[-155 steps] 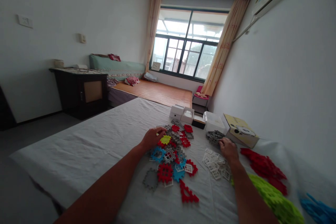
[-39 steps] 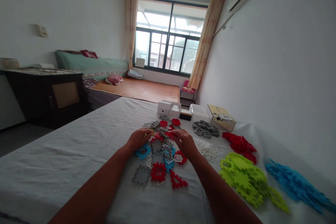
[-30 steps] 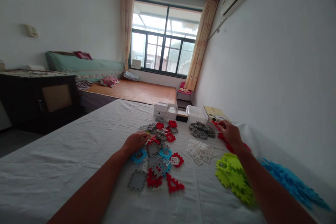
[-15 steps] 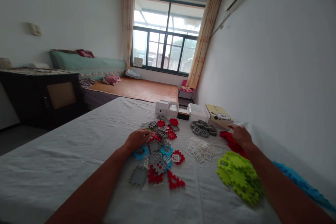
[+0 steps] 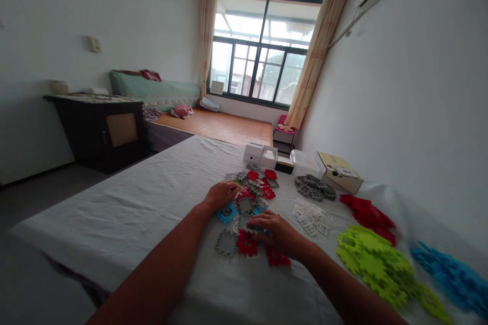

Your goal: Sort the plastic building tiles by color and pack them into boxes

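Note:
My left hand [image 5: 223, 195] rests at the left edge of a mixed pile of toothed plastic building tiles, fingers bent together. A bit of lime green shows at its fingertips, but what they grip is mostly hidden. My right hand [image 5: 277, 233] reaches over the near part of the pile, palm down, fingers apart over grey and blue tiles that it partly hides. Around the hands lie a grey square tile [image 5: 226, 243], a red tile [image 5: 247, 244], a blue tile [image 5: 226, 213] and another red tile [image 5: 271, 174].
Sorted heaps lie to the right: dark grey tiles [image 5: 314, 188], white window-like pieces [image 5: 312, 217], red tiles [image 5: 368, 216], lime-green tiles [image 5: 371, 259] and blue tiles [image 5: 453, 279]. Along the back stand small white boxes [image 5: 253, 153], a clear plastic container [image 5: 305, 164] and a yellow-topped box [image 5: 339, 170].
My right hand has moved from the red heap at the right back over the mixed pile. My left hand stays at the pile's left edge. The view has swung left.

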Motion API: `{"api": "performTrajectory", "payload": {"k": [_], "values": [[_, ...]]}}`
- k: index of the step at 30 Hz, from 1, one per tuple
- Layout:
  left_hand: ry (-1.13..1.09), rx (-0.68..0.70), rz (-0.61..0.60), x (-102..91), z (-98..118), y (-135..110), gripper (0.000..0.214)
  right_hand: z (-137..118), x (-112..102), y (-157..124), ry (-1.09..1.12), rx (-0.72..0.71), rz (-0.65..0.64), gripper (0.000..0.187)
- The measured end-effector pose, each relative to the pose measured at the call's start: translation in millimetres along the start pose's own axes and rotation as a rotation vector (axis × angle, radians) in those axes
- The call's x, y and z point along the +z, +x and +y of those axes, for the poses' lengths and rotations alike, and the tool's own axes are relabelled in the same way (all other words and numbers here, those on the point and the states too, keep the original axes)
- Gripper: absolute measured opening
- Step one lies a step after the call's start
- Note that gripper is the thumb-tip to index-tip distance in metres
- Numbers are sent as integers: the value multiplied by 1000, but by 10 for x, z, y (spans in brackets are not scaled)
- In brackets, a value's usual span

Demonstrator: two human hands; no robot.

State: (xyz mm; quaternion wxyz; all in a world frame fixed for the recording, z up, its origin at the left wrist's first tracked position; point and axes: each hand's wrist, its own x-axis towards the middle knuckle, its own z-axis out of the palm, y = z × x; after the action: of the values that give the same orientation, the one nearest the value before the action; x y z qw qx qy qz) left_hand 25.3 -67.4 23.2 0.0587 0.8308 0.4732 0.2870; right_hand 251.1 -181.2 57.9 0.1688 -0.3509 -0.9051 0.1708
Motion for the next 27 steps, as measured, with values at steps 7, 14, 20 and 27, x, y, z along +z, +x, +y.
{"api": "performTrajectory", "payload": {"k": [7,14,20,27], "values": [[26,44,-17,-5,32,29,33,242,-85,24,-134,75,142,27],[30,50,-17,18,13,42,33,1361,-723,-59,-295,790,621,32],[45,37,-19,12,27,51,33,2033,-770,-408,-290,1059,851,40],[55,37,-25,0,45,49,33,2204,-558,-495,-321,1026,870,49]]}}
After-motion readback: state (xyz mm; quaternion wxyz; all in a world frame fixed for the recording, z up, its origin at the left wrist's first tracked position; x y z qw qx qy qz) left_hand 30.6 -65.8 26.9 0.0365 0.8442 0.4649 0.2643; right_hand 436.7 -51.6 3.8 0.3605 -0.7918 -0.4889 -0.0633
